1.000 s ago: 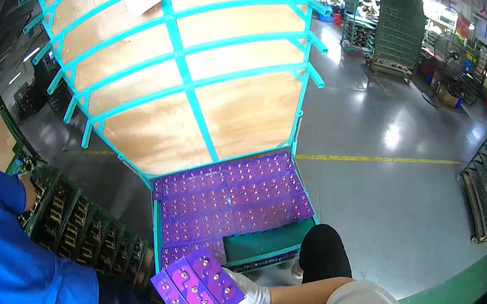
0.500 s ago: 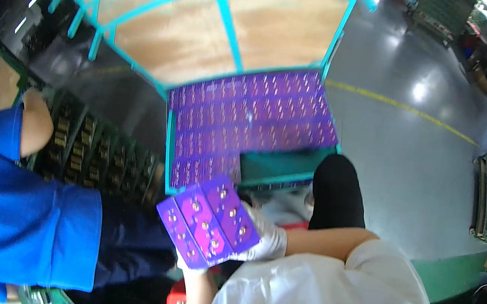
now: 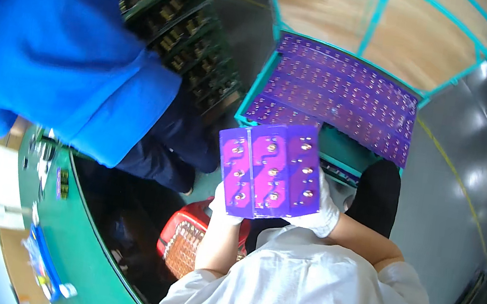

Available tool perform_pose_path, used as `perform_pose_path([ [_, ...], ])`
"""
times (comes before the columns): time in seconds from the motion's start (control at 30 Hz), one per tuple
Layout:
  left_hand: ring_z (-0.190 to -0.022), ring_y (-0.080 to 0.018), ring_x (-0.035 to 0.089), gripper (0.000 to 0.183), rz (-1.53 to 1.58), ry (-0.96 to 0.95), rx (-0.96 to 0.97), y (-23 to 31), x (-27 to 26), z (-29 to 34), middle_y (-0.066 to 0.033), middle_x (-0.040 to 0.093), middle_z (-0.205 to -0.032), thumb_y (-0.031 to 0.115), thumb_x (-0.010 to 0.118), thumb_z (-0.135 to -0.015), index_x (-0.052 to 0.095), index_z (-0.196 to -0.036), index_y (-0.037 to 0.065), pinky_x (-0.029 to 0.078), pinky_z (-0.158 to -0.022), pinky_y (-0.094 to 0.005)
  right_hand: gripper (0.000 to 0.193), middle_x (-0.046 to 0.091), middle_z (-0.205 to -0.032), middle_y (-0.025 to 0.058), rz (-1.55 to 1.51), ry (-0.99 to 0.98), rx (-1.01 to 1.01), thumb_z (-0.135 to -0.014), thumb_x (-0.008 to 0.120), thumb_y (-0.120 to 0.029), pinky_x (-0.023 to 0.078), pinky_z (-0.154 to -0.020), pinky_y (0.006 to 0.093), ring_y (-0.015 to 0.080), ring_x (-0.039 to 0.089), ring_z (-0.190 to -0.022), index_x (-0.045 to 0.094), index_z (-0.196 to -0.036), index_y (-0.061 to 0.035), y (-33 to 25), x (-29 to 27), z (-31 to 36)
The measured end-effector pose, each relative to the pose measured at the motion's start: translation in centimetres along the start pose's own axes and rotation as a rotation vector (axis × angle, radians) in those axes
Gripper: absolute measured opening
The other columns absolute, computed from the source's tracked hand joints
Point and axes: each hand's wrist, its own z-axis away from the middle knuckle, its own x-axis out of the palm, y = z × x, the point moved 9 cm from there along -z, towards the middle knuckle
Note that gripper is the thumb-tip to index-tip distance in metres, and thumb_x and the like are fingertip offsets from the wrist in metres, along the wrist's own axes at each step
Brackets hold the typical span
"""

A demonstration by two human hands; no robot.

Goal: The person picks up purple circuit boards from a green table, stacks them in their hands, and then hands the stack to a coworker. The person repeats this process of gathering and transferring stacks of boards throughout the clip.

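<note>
Between my hands is a block of purple circuit boards (image 3: pixel 272 170), laid in three strips side by side with round metal parts and pink patches on top. My left hand (image 3: pixel 220 204), in a white glove, grips its lower left side. On the lower right side my right hand (image 3: pixel 325 214), also white-gloved, holds it; the fingers of both hands are partly hidden beneath the boards. Just beyond, rows of similar purple boards (image 3: pixel 335 93) fill most of a teal-framed cart (image 3: pixel 255 93). A bare green patch of the cart shows at its near side.
A person in a blue top (image 3: pixel 74 55) stands at my left by a dark rack (image 3: pixel 194 42) of parts. A red stool (image 3: pixel 182 222) with a beaded seat is beside my left arm. The green workbench (image 3: pixel 86 242) curves along the lower left, bearing a cardboard box (image 3: pixel 16 262).
My view has swung left, bringing the workbench and red stool further into sight. Both hands still hold the purple boards, which are now turned more upright in the picture.
</note>
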Motion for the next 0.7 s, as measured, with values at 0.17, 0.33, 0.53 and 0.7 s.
perform_pose_path([
  [0.17, -0.105, -0.0211, 0.057, 0.034, -0.444, 0.276, -0.118, 0.0, -3.3, 1.4, -0.0137, 0.056, -0.121, 0.011, 0.041, -0.097, 0.045, -0.128, -0.001, 0.048, -0.091, -0.0348, 0.043, 0.053, -0.123, 0.0098, -0.109, 0.006, 0.026, -0.091, 0.051, -0.015, 0.047, -0.094, 0.0350, 0.0200, 0.054, -0.111, 0.037, -0.132, -0.0086, 2.2, -0.5, 0.3],
  [0.33, -0.108, -0.0228, 0.056, 0.035, 0.218, 0.065, -0.173, -1.0, -0.8, 0.3, -0.0143, 0.055, -0.124, 0.010, 0.039, -0.097, 0.045, -0.129, 0.000, 0.046, -0.093, -0.0350, 0.041, 0.053, -0.123, 0.0097, 1.352, -0.011, -0.374, -0.091, 0.052, -0.015, 0.048, -0.092, 0.0354, 0.0208, 0.054, -0.110, 0.039, -0.130, -0.0095, -1.9, 2.8, 1.2],
  [0.53, -0.109, -0.0242, 0.056, 0.035, -0.309, -0.040, -0.050, 0.2, 1.1, -0.3, -0.0145, 0.054, -0.125, 0.009, 0.037, -0.097, 0.043, -0.131, 0.000, 0.046, -0.094, -0.0367, 0.055, 0.054, -0.121, 0.0110, 1.488, -0.012, -0.479, -0.081, 0.065, -0.025, 0.041, -0.098, 0.0401, 0.0257, 0.053, -0.110, 0.042, -0.129, -0.0090, -4.4, 5.0, 1.4],
  [0.7, -0.110, -0.0265, 0.056, 0.036, 0.153, -0.028, -0.110, -0.5, 1.6, -3.1, -0.0143, 0.054, -0.123, 0.018, 0.041, -0.096, 0.045, -0.128, 0.001, 0.047, -0.094, -0.0402, 0.061, 0.055, -0.121, 0.0116, 1.461, 0.136, -0.548, -0.080, 0.067, -0.027, 0.040, -0.098, 0.0431, 0.0267, 0.054, -0.111, 0.040, -0.131, -0.0085, -5.7, 3.5, -0.5],
])
